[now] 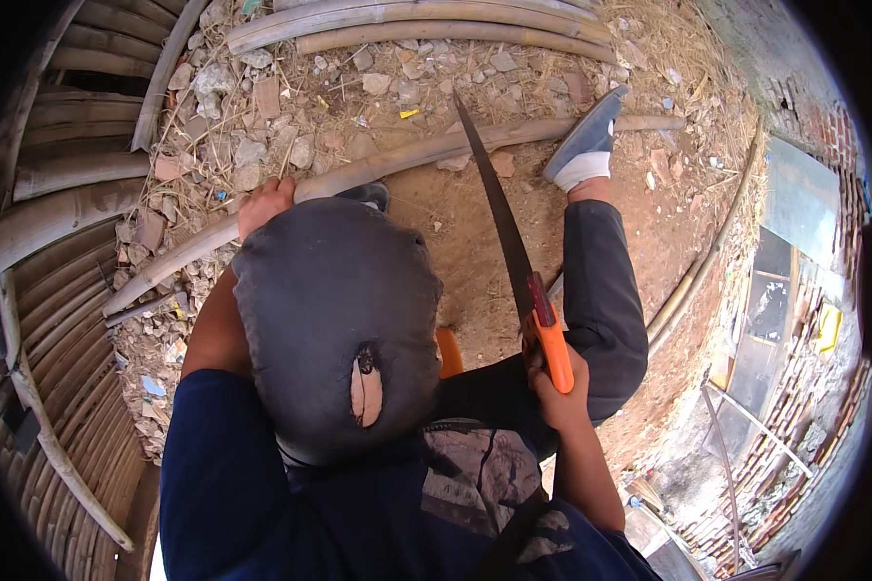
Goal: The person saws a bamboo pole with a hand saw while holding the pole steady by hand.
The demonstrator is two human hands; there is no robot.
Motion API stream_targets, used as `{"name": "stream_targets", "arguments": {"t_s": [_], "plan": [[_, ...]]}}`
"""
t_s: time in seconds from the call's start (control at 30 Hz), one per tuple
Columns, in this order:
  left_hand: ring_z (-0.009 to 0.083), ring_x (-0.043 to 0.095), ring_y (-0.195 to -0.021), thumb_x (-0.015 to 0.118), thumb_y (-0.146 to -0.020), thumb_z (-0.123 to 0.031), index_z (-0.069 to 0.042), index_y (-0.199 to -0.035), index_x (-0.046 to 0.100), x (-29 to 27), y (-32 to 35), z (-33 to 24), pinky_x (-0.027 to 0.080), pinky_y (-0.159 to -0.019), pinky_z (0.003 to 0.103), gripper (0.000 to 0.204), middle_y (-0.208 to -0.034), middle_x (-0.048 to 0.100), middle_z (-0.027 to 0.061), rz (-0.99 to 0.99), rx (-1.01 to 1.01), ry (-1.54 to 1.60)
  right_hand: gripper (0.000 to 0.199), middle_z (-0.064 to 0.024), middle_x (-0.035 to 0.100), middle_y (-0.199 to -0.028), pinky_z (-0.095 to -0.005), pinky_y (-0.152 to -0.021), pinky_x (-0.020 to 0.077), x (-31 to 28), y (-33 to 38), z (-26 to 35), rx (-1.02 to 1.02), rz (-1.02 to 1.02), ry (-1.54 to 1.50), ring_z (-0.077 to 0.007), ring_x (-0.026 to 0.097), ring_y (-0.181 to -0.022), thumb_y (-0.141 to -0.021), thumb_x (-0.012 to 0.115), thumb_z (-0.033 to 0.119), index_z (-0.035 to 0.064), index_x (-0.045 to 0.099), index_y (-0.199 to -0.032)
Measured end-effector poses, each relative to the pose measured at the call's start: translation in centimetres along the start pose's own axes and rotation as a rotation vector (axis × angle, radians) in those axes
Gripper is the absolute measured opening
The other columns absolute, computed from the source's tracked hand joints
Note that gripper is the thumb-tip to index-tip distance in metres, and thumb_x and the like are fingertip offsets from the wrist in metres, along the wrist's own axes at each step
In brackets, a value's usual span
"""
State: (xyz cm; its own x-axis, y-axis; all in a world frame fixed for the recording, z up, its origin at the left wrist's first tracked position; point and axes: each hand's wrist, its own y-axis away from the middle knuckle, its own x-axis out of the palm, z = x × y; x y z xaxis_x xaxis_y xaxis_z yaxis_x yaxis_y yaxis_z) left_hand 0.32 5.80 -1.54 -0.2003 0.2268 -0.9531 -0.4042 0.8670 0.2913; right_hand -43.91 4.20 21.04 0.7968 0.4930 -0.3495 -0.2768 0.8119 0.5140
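Observation:
My right hand (560, 382) is closed round the orange handle of a handsaw (499, 208). Its long dark blade points away from me, and its tip crosses over a bamboo pole (407, 158) in this view; whether they touch I cannot tell. At the pole's left part, my left hand (265, 205) curls its fingers over the top. My right foot, in a blue shoe (588, 136) and white sock, is at the pole's right part. A large rounded dark thing (334, 300) with a torn hole hides part of my left arm and the pole's near side.
More bamboo lengths (417, 15) lie at the far edge among stones and straw. Slatted bamboo (77, 387) stands along the left. A brick wall (794, 465) with leaning boards (802, 203) runs down the right. A thin curved pole (707, 261) lies beside it. Something orange (449, 353) shows near my lap.

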Motion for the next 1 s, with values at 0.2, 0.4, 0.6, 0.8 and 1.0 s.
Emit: {"name": "stream_targets", "arguments": {"t_s": [0.2,0.4,0.6,0.8,1.0], "plan": [[0.0295,0.067,-0.115,0.063,-0.090,-0.031,-0.014,-0.119,0.063,-0.5,-0.4,-0.4,0.050,-0.097,0.046,0.034,-0.117,0.067,0.0089,0.053,0.010,0.004,0.004,-0.0003,0.056,-0.074,-0.0293,-0.064,0.0462,1.7,-7.6,-0.2,-0.013,0.031,0.011,-0.0111,0.054,-0.067,-0.082,0.061,0.001,0.0020,0.058,-0.085],[0.0296,0.067,-0.114,0.063,-0.089,-0.029,-0.013,-0.119,0.063,-0.7,-0.6,0.0,0.050,-0.097,0.047,0.034,-0.117,0.067,0.0099,0.095,0.006,0.042,0.007,0.0000,0.056,-0.078,-0.0243,-0.066,0.0442,-2.2,-2.7,1.8,0.112,0.042,-0.070,-0.0078,0.053,-0.071,-0.083,0.059,-0.002,0.0026,0.059,-0.088],[0.0299,0.067,-0.114,0.063,-0.089,-0.029,-0.013,-0.118,0.062,-0.8,0.1,-0.4,0.051,-0.096,0.046,0.033,-0.117,0.067,0.0105,0.042,0.012,0.024,0.008,-0.0007,0.057,-0.082,-0.0245,-0.070,0.0451,-0.1,-6.2,1.3,0.110,0.040,-0.069,-0.0074,0.053,-0.074,-0.085,0.059,0.000,0.0013,0.059,-0.092],[0.0311,0.068,-0.112,0.063,-0.091,-0.031,-0.012,-0.115,0.062,-0.9,-0.6,-0.4,0.051,-0.096,0.046,0.031,-0.115,0.068,0.0114,0.106,-0.010,0.006,0.009,-0.0014,0.058,-0.085,-0.0255,-0.071,0.0455,-0.4,-6.8,-0.7,0.059,0.026,-0.001,-0.0075,0.053,-0.075,-0.085,0.059,0.000,0.0002,0.060,-0.094],[0.0323,0.068,-0.112,0.063,-0.090,-0.032,-0.012,-0.114,0.061,-1.5,-0.4,-0.4,0.051,-0.096,0.047,0.031,-0.114,0.068,0.0123,0.073,0.003,0.036,0.008,-0.0007,0.057,-0.081,-0.0261,-0.069,0.0457,0.2,-3.9,-0.4,0.023,-0.011,-0.043,-0.0076,0.053,-0.073,-0.084,0.060,0.000,0.0009,0.060,-0.092]]}}
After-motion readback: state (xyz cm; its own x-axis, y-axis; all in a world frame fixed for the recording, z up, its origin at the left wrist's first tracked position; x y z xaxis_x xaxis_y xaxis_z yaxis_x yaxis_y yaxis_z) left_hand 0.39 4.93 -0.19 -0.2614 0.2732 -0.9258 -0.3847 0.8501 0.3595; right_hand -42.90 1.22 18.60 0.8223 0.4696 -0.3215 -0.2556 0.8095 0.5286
